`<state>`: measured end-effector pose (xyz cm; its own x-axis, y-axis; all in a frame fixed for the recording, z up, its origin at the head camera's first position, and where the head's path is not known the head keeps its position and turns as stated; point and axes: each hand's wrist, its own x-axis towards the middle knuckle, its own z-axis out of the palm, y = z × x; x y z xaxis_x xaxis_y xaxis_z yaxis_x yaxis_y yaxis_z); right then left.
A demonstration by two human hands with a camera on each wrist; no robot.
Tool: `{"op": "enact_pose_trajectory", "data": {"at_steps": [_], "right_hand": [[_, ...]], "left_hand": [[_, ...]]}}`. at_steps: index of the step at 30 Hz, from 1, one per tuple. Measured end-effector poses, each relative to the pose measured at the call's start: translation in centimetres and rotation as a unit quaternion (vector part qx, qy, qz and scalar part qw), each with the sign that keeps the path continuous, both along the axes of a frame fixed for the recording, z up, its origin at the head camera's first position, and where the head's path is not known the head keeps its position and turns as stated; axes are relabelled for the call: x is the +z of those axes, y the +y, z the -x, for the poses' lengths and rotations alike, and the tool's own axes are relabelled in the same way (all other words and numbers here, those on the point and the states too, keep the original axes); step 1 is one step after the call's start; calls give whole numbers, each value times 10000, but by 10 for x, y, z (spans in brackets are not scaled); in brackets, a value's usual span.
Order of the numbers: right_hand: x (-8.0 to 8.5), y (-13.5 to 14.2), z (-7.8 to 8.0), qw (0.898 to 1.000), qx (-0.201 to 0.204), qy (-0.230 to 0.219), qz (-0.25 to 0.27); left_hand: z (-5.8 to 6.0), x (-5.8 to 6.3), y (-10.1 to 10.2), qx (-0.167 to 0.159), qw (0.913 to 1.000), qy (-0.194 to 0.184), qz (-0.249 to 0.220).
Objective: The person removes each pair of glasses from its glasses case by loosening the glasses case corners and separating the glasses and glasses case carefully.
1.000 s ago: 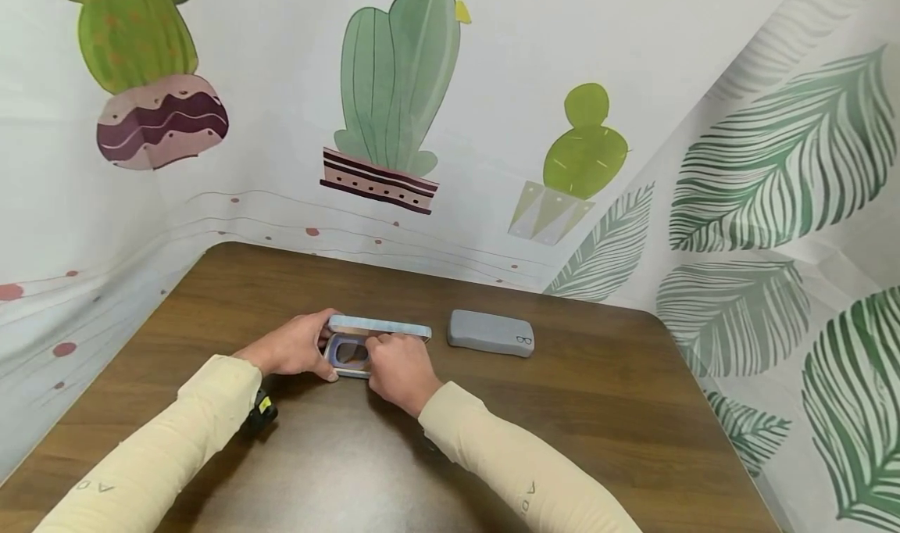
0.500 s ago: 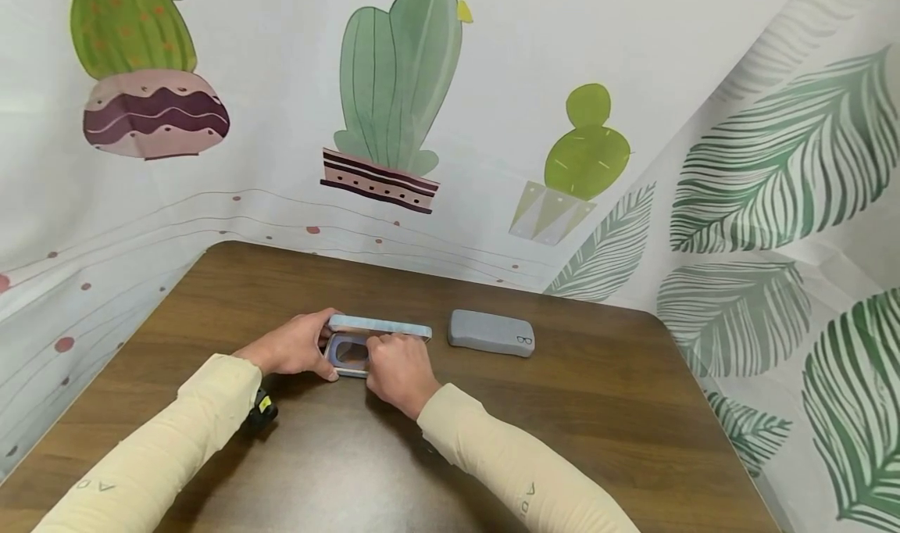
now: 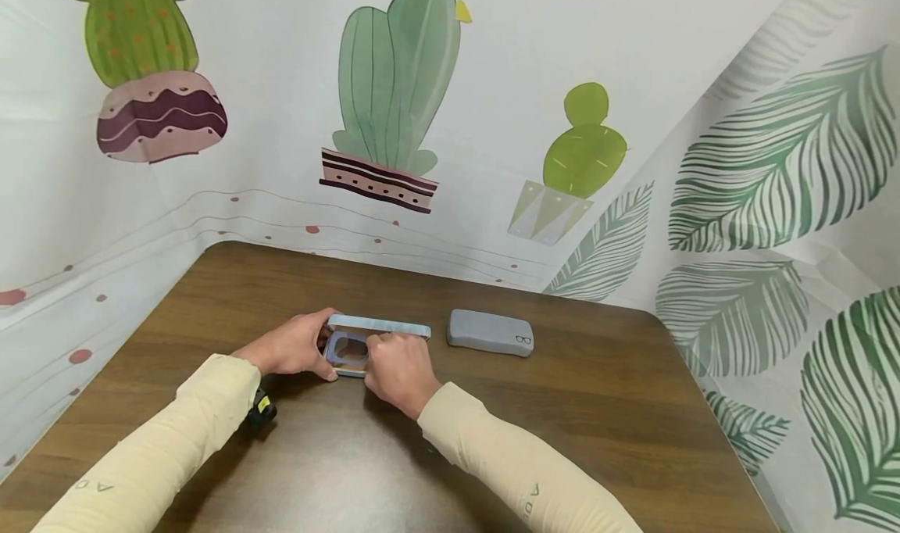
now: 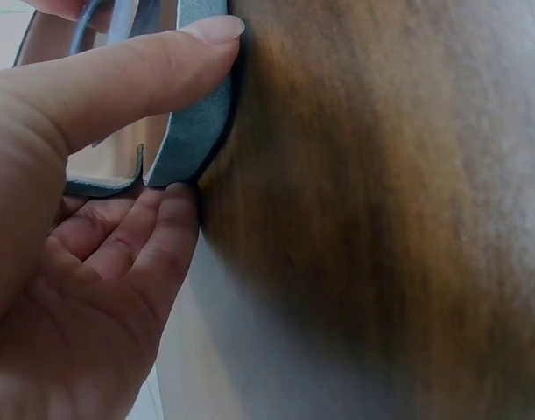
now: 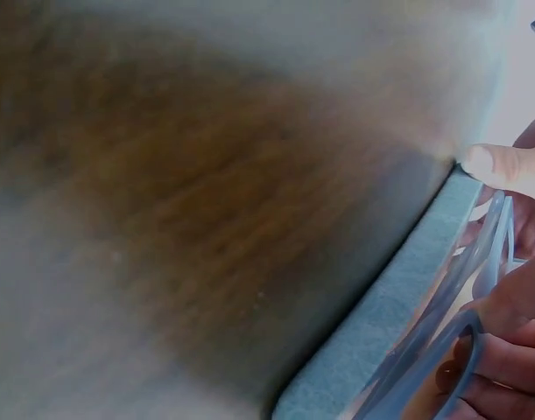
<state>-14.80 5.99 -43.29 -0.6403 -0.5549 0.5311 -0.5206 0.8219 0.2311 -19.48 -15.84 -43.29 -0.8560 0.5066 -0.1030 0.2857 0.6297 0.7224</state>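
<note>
A light blue glasses case lies on the table with its lid raised at the back. My left hand grips its left end; in the left wrist view the thumb presses on the near wall of the case and the other fingers bend round the end. Blue-grey framed glasses are at the opening of the case. My right hand pinches them at their right part, and in the right wrist view its fingers are around the frame. The right hand covers the case's right half in the head view.
A second, grey glasses case, closed and marked with a small glasses drawing, lies just to the right. The brown wooden table ends at a wall cloth printed with cacti and leaves.
The glasses have shifted and tilted slightly upward within the case opening, with the right hand moving a little left. The left hand and both cases stay where they were.
</note>
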Motion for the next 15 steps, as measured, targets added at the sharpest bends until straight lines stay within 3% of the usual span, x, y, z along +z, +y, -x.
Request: {"op": "enact_pose_trajectory", "data": {"at_steps": [15], "right_hand": [[12,1,-7,9999,48,7,115]], "left_hand": [[0,0,0,13,10000,81,42]]}}
